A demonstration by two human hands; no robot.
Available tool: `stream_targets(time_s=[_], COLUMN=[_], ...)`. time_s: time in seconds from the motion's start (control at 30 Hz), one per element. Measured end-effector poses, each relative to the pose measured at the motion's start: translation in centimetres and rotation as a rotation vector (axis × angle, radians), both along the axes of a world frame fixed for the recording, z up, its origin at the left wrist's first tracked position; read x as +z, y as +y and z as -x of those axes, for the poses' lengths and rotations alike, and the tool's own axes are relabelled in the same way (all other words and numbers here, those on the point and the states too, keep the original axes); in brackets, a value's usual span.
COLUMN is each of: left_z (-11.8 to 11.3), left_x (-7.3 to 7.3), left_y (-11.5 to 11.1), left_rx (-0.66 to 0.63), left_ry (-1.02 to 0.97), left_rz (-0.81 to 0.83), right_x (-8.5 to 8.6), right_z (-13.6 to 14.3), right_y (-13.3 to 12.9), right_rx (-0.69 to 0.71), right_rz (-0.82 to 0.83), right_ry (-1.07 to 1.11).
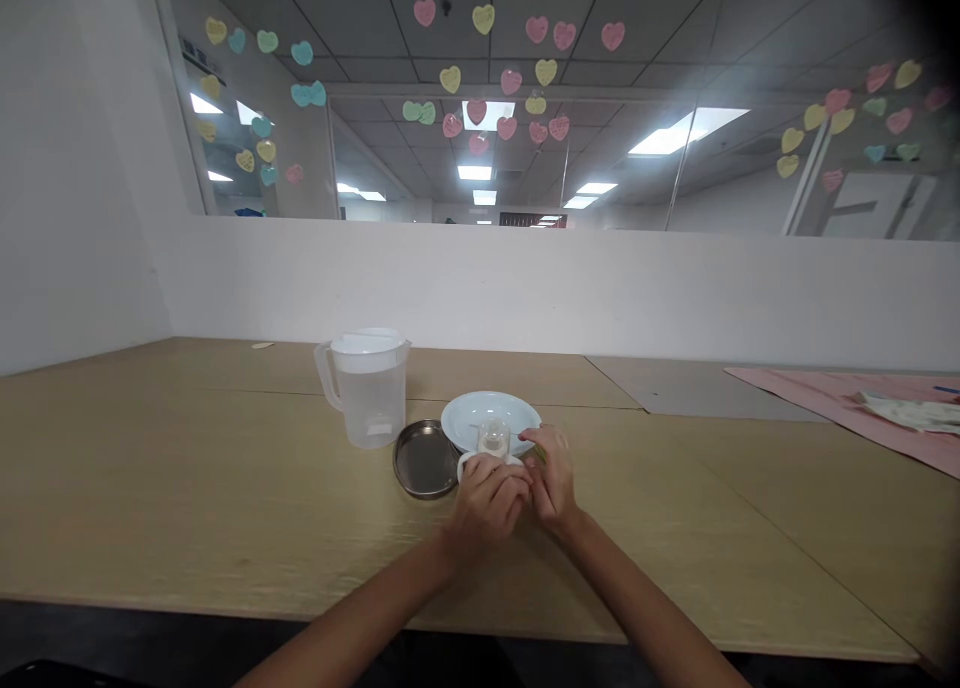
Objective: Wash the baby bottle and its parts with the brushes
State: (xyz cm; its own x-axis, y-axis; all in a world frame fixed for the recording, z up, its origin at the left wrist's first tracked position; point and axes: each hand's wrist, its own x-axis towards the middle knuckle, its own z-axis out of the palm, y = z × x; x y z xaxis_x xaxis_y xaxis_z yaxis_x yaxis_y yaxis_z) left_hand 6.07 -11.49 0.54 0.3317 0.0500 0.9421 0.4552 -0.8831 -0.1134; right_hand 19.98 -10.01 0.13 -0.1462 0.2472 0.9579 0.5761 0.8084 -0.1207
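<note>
The hands meet in front of the white bowl (459, 410): the left hand (487, 495) curls its fingers over the near side of a small white piece (466, 461), grasping it, while the right hand (553, 468) is bent alongside, its forefinger raised towards the clear vessel (493, 436). Whether the right hand grips anything cannot be told. Both forearms reach in from the near edge and converge, wrists low over the tabletop (225, 508).

The clear vessel shows just beyond the left hand's fingers, in front of the bowl's middle; it looks upright, its long axis roughly vertical, though its base is hidden. The white piece sits around or under its lower part; which, cannot be told.

Just left of the bowl lies a round metal dish (426, 460), and beyond it stands a lidded pitcher (373, 398), upright, its handle pointing left. Bare tabletop spreads left of the pitcher, right of the right hand, and between the dish and the near edge. Farther right lie a grey sheet (697, 393) and a pink cloth (817, 393). A white wall (487, 288) bounds the far edge.
</note>
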Motion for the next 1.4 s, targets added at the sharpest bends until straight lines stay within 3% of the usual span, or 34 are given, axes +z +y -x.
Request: stream_targets(time_s=[0.17,0.4,0.7,0.8,0.9,1.0,1.07,1.27,1.4], left_z=[-0.4,-0.2,-0.6,-0.2,1.0,2.2,2.7,2.7,2.5], left_x=[-0.4,0.0,-0.5,-0.3,0.1,0.4,0.6,0.6,0.6], left_y=[-1.1,-1.7,-3.1,-2.6,-0.9,0.9,1.7,2.5,2.6], left_rx=[-0.011,-0.048,-0.036,-0.080,-0.029,0.125,0.151,-0.014,-0.052], left_ry=[0.034,0.056,0.254,0.157,-0.057,-0.237,-0.280,-0.205,-0.159], left_rz=[0.171,0.277,0.118,0.058,0.045,0.167,0.267,0.594,0.701], right_x=[0.2,0.0,0.7,0.9,0.9,0.9,0.9,0.9,0.8], right_z=[0.1,0.1,0.2,0.3,0.4,0.3,0.3,0.2,0.3], right_y=[-0.1,-0.3,0.0,-0.1,-0.3,-0.3,-0.2,0.0,0.0], right_rx=[-0.064,-0.113,-0.244,-0.217,-0.205,-0.207,-0.200,-0.205,-0.196], right_rz=[-0.119,-0.148,-0.104,-0.083,-0.072,-0.079,-0.080,-0.029,0.000], right_ry=[-0.026,-0.062,0.169,0.180,0.167,0.168,0.169,0.186,0.213])
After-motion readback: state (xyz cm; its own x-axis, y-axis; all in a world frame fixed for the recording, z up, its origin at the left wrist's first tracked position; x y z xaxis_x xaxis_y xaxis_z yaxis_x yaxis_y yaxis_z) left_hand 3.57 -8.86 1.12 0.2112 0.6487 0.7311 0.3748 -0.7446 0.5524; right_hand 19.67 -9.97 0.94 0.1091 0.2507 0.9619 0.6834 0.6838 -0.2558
